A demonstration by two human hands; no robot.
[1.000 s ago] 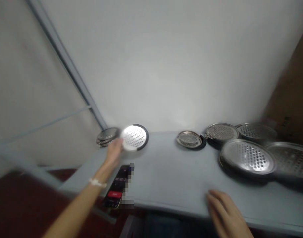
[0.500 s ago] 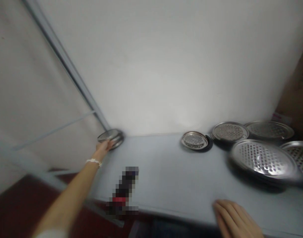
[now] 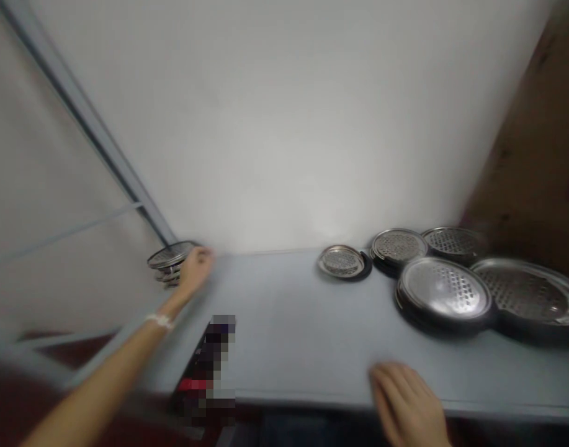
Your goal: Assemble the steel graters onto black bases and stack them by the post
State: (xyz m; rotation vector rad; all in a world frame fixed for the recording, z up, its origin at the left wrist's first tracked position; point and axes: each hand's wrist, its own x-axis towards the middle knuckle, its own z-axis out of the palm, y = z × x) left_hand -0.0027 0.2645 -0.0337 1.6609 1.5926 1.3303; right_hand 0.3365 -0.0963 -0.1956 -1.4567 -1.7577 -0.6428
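Note:
At the far left of the table, my left hand (image 3: 195,268) is beside the right side of a small stack of round metal grater discs (image 3: 171,253), with its fingers loosely curled. Blur and the angle hide whether the fingers touch the stack, whose discs look uneven and slightly splayed. My right hand (image 3: 409,403) rests at the front edge of the table, fingers together and stretched, holding nothing. Beyond it lies a pile of round steel graters (image 3: 445,288) with dark undersides. A smaller round grater (image 3: 342,262) lies by the wall.
More round graters (image 3: 528,292) are grouped on the right of the grey table (image 3: 284,347). A dark, pixelated box-like item (image 3: 205,363) lies at the front left. A metal post (image 3: 89,124) rises at the left corner, and a brown board (image 3: 530,155) stands at the right.
The view has swung slightly right. My left hand has shifted from the stack's front to its right side, and more discs show under the top one. My right hand stays by the table edge.

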